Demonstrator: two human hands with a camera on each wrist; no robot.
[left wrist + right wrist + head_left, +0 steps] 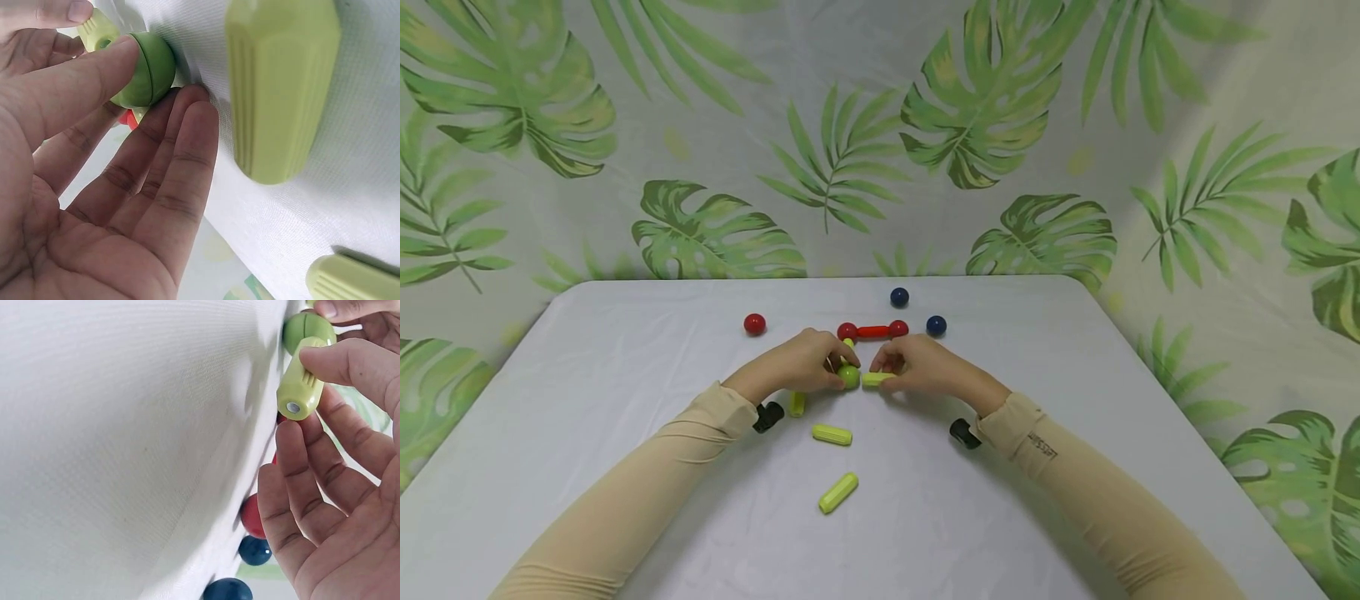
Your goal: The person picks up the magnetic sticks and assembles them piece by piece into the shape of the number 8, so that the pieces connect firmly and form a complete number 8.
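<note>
Between its thumb and fingers, my left hand [811,362] holds a glossy green ball [848,377] with a seam around it, seen closer in the left wrist view. Facing it, my right hand [927,367] pinches a ribbed yellow-green rod [300,387] with a round metallic spot on its end. In the head view a small gap shows between that rod and the ball. Another yellow-green rod [848,342] runs from behind the ball toward a red ball [847,332]. A red rod [872,332] links this red ball to a second red ball [898,329].
Three loose yellow-green rods lie nearer me: one by the left wrist [797,404], a middle rod [832,434] and a front rod [838,492]. A single red ball [755,324] sits back left. Two dark blue balls, one farther [899,297] and one nearer [936,325], sit at the back.
</note>
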